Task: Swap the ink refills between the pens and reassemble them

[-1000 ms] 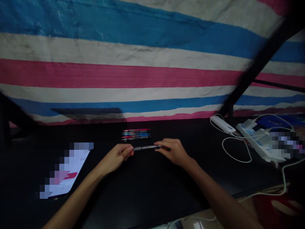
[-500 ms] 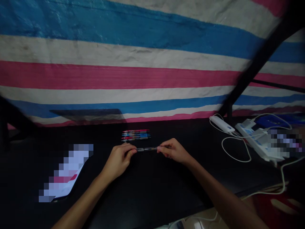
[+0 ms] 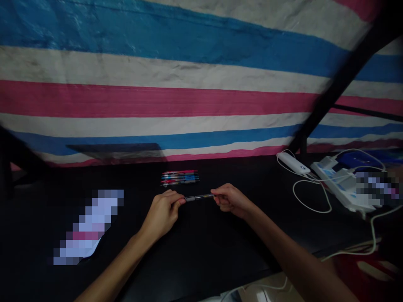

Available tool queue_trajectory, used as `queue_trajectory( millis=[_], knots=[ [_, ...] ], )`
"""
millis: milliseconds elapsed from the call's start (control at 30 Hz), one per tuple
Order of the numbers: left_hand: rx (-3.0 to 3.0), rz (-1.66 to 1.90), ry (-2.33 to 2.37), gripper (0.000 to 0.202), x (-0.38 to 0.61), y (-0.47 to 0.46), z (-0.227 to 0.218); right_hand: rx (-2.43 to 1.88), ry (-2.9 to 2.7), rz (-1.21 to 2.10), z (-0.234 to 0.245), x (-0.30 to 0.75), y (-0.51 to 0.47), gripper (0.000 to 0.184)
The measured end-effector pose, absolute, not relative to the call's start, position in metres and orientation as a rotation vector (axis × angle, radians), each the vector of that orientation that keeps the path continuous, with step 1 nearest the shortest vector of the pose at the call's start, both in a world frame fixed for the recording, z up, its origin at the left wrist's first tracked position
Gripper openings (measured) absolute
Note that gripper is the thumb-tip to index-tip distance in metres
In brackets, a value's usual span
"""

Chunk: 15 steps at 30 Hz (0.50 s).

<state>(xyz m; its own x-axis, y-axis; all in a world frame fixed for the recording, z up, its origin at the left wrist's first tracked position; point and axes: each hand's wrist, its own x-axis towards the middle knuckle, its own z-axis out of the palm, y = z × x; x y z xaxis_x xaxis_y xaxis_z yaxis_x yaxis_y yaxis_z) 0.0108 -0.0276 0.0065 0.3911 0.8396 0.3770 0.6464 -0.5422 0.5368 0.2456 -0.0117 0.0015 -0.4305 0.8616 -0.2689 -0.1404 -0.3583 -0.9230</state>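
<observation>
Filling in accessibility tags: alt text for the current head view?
A left hand and right hand hold a pen by opposite ends over a black table. Beyond it, other pens lie side by side; a pixelated lit screen is at left, a white power strip at right, striped sheeting behind.

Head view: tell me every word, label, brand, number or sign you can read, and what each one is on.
No text is readable.
Lit screen: pixelated, nothing legible.
White device: a small dark mark, too small to read.
Held pen: any print is too small to read.
Row of pens: the same.
Power strip: no legible label.
</observation>
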Motion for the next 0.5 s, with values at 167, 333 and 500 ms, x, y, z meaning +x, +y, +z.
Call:
queue_trajectory(
  millis=[167,333,500],
  knots=[
    [2.366,0.928,1.309,0.024,0.016,-0.029,0.004,-1.12,-1.129,1.851,0.0,0.247,-0.011,0.033],
    [2.254,0.893,1.228,0.022,0.021,-0.031,0.002,-1.086,-1.282,1.183,0.005,0.234,-0.016,0.029],
    [2.207,0.874,1.15,0.021,0.026,-0.033,0.001,-0.799,-0.945,1.303,0.015,0.227,-0.017,0.02]
  ],
)
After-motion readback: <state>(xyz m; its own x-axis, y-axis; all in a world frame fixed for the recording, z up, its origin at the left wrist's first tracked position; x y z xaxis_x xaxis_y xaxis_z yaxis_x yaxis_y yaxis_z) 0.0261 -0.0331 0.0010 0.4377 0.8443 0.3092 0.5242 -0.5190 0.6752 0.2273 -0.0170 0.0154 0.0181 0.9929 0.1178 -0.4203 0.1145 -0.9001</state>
